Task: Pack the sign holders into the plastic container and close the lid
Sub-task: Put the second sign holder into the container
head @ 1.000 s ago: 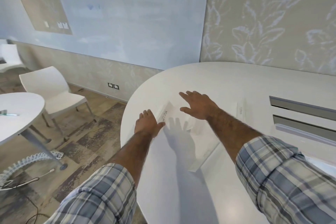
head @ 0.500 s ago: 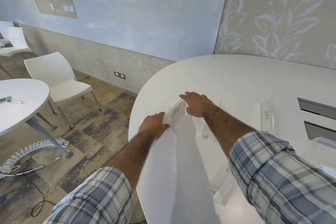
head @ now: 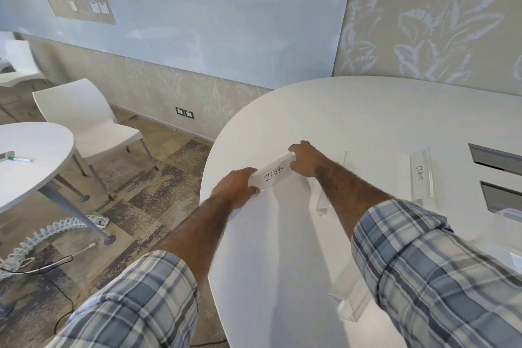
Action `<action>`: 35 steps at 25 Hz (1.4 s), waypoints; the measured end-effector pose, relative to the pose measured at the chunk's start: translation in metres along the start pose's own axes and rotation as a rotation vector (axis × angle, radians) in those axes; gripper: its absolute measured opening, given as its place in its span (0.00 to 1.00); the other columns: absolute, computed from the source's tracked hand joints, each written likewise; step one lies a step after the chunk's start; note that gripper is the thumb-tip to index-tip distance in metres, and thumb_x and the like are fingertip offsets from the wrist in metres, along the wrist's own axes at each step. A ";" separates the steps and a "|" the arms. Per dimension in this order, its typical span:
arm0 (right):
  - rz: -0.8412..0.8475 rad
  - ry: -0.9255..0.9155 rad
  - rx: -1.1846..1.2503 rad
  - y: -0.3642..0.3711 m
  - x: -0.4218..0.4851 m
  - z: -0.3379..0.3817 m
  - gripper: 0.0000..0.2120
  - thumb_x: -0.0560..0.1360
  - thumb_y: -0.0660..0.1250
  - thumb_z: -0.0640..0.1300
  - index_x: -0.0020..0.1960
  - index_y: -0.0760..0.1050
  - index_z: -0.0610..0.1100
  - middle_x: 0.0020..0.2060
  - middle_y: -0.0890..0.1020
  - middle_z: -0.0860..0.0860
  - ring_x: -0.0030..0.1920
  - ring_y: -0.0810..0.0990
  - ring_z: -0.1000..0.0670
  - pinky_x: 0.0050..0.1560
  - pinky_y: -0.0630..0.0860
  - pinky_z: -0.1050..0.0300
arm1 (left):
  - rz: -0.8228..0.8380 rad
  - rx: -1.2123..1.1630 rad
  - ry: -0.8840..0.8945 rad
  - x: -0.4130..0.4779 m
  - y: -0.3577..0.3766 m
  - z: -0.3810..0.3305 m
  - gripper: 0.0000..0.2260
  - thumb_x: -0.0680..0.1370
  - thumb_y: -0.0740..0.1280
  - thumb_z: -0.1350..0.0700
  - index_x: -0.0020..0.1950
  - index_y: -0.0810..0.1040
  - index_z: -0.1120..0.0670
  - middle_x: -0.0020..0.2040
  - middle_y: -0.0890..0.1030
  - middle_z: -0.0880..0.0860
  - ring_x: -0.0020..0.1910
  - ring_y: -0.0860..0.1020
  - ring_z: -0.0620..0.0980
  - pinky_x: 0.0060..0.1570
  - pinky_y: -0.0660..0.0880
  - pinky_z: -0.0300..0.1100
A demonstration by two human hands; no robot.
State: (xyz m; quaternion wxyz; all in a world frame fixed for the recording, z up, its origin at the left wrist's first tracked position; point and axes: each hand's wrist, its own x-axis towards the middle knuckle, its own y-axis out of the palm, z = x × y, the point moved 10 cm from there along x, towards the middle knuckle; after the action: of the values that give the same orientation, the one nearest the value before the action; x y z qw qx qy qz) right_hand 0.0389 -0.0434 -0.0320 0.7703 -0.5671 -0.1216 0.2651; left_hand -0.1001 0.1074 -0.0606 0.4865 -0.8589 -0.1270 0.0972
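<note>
A clear sign holder with a white card reading ZEBRA (head: 273,176) sits near the left edge of the white table (head: 353,116). My left hand (head: 238,188) grips its near end and my right hand (head: 306,158) grips its far end. A second clear sign holder marked OSTRICH (head: 421,175) stands to the right. Another empty-looking clear holder (head: 327,203) lies partly behind my right forearm, and one more clear holder (head: 348,301) lies near the front. A corner of the clear plastic container (head: 511,213) shows at the right edge.
Two grey slots (head: 494,159) are set in the tabletop at right. A white chair (head: 90,124) and a second white table (head: 31,155) stand to the left. Cables (head: 42,251) lie on the floor. The wall runs close behind the table.
Both hands came down from above the table and closed on the two ends of the ZEBRA sign holder. The view shifted left and down.
</note>
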 end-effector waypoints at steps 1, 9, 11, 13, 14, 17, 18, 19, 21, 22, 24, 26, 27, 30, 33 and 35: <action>-0.003 0.014 0.022 0.000 0.000 -0.002 0.27 0.75 0.60 0.41 0.73 0.65 0.45 0.72 0.67 0.44 0.70 0.69 0.43 0.69 0.68 0.51 | -0.016 0.003 -0.007 -0.001 -0.001 0.001 0.26 0.74 0.70 0.48 0.72 0.70 0.45 0.66 0.77 0.47 0.63 0.75 0.50 0.55 0.70 0.44; -0.080 0.047 0.136 -0.008 -0.002 -0.011 0.21 0.73 0.64 0.39 0.67 0.72 0.44 0.67 0.75 0.47 0.65 0.73 0.46 0.61 0.69 0.59 | -0.076 -0.004 -0.034 -0.002 -0.010 0.005 0.21 0.73 0.70 0.51 0.66 0.75 0.45 0.61 0.80 0.48 0.57 0.78 0.52 0.48 0.69 0.42; -0.100 0.047 0.139 -0.013 -0.004 -0.013 0.21 0.73 0.65 0.39 0.66 0.74 0.44 0.67 0.75 0.48 0.66 0.72 0.47 0.64 0.69 0.58 | -0.085 0.002 -0.013 -0.001 -0.016 0.003 0.20 0.73 0.70 0.51 0.65 0.75 0.45 0.59 0.81 0.49 0.56 0.78 0.52 0.47 0.69 0.41; -0.130 0.053 0.144 -0.022 -0.010 -0.017 0.21 0.72 0.65 0.39 0.65 0.74 0.44 0.66 0.75 0.48 0.65 0.73 0.47 0.63 0.71 0.57 | -0.094 0.009 0.013 -0.001 -0.021 -0.003 0.20 0.73 0.70 0.50 0.65 0.75 0.44 0.59 0.81 0.49 0.56 0.78 0.51 0.47 0.69 0.41; -0.144 0.055 0.146 -0.028 -0.014 -0.018 0.21 0.72 0.65 0.39 0.65 0.74 0.44 0.66 0.76 0.48 0.64 0.74 0.47 0.62 0.72 0.57 | -0.092 0.007 0.024 0.000 -0.024 -0.008 0.20 0.73 0.70 0.50 0.65 0.76 0.44 0.59 0.81 0.49 0.56 0.78 0.51 0.47 0.70 0.41; -0.176 0.043 0.123 -0.047 -0.026 -0.022 0.21 0.71 0.65 0.39 0.64 0.75 0.44 0.64 0.76 0.47 0.62 0.75 0.47 0.56 0.73 0.57 | -0.081 0.000 0.052 0.000 -0.033 -0.024 0.20 0.73 0.70 0.50 0.65 0.76 0.42 0.60 0.80 0.47 0.57 0.77 0.51 0.51 0.74 0.43; -0.187 0.040 0.107 -0.056 -0.031 -0.024 0.20 0.71 0.66 0.40 0.64 0.75 0.45 0.63 0.76 0.46 0.61 0.75 0.47 0.54 0.73 0.57 | -0.081 0.003 0.067 0.000 -0.036 -0.031 0.20 0.73 0.70 0.49 0.65 0.76 0.42 0.60 0.80 0.47 0.57 0.77 0.50 0.52 0.74 0.44; -0.198 0.041 0.091 -0.064 -0.037 -0.027 0.20 0.71 0.66 0.40 0.63 0.75 0.45 0.63 0.75 0.46 0.60 0.76 0.46 0.53 0.73 0.57 | -0.083 0.002 0.086 -0.001 -0.039 -0.040 0.20 0.73 0.70 0.49 0.65 0.76 0.42 0.61 0.80 0.47 0.58 0.77 0.50 0.53 0.75 0.45; -0.220 0.044 0.050 -0.084 -0.050 -0.033 0.20 0.71 0.66 0.42 0.63 0.76 0.47 0.62 0.74 0.46 0.59 0.77 0.46 0.53 0.73 0.57 | -0.086 -0.010 0.132 -0.003 -0.046 -0.062 0.20 0.72 0.71 0.49 0.64 0.76 0.42 0.60 0.80 0.46 0.58 0.76 0.49 0.51 0.73 0.43; -0.230 0.042 0.022 -0.094 -0.058 -0.037 0.20 0.71 0.67 0.43 0.63 0.75 0.47 0.62 0.74 0.46 0.59 0.76 0.46 0.55 0.72 0.56 | -0.086 -0.012 0.156 -0.004 -0.049 -0.075 0.20 0.72 0.71 0.49 0.64 0.76 0.42 0.60 0.80 0.46 0.58 0.77 0.49 0.50 0.73 0.43; -0.246 0.043 -0.036 -0.116 -0.078 -0.049 0.21 0.71 0.67 0.45 0.64 0.75 0.48 0.62 0.74 0.47 0.61 0.75 0.46 0.57 0.71 0.55 | -0.076 -0.012 0.205 -0.007 -0.052 -0.105 0.19 0.72 0.71 0.49 0.62 0.77 0.41 0.57 0.81 0.44 0.55 0.77 0.48 0.50 0.75 0.44; -0.257 0.055 -0.086 -0.138 -0.101 -0.066 0.22 0.71 0.68 0.48 0.65 0.74 0.49 0.63 0.74 0.48 0.62 0.74 0.45 0.60 0.71 0.53 | -0.058 -0.016 0.253 -0.010 -0.052 -0.138 0.18 0.71 0.71 0.50 0.61 0.77 0.40 0.55 0.81 0.43 0.53 0.78 0.47 0.52 0.77 0.47; -0.257 0.068 -0.101 -0.148 -0.114 -0.077 0.22 0.71 0.69 0.49 0.65 0.74 0.49 0.63 0.75 0.49 0.62 0.73 0.45 0.61 0.71 0.52 | -0.046 -0.018 0.279 -0.012 -0.050 -0.155 0.18 0.71 0.71 0.50 0.60 0.78 0.41 0.55 0.81 0.43 0.53 0.78 0.47 0.52 0.77 0.47; -0.246 0.113 -0.121 -0.177 -0.159 -0.115 0.23 0.70 0.72 0.51 0.63 0.75 0.50 0.62 0.76 0.50 0.62 0.73 0.46 0.62 0.71 0.51 | 0.001 -0.041 0.381 -0.022 -0.039 -0.216 0.16 0.71 0.71 0.52 0.59 0.78 0.41 0.54 0.81 0.43 0.53 0.78 0.47 0.53 0.77 0.47; -0.247 0.142 -0.164 -0.203 -0.210 -0.153 0.23 0.67 0.75 0.51 0.60 0.76 0.50 0.58 0.79 0.51 0.58 0.75 0.47 0.56 0.72 0.53 | 0.051 -0.041 0.483 -0.036 -0.019 -0.282 0.16 0.72 0.71 0.51 0.59 0.78 0.42 0.54 0.81 0.43 0.54 0.77 0.47 0.54 0.77 0.48; -0.265 0.192 -0.179 -0.219 -0.245 -0.181 0.23 0.65 0.76 0.51 0.59 0.76 0.51 0.56 0.80 0.51 0.57 0.76 0.47 0.55 0.73 0.52 | 0.081 -0.038 0.541 -0.048 -0.004 -0.323 0.16 0.72 0.71 0.51 0.59 0.78 0.42 0.54 0.80 0.43 0.54 0.77 0.48 0.54 0.76 0.48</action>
State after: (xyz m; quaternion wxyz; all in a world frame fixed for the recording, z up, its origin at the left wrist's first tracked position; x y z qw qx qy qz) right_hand -0.0171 -0.3712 0.1423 0.7531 -0.6350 -0.1441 0.0942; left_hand -0.0518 -0.1678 0.1090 0.4824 -0.8669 0.0405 -0.1188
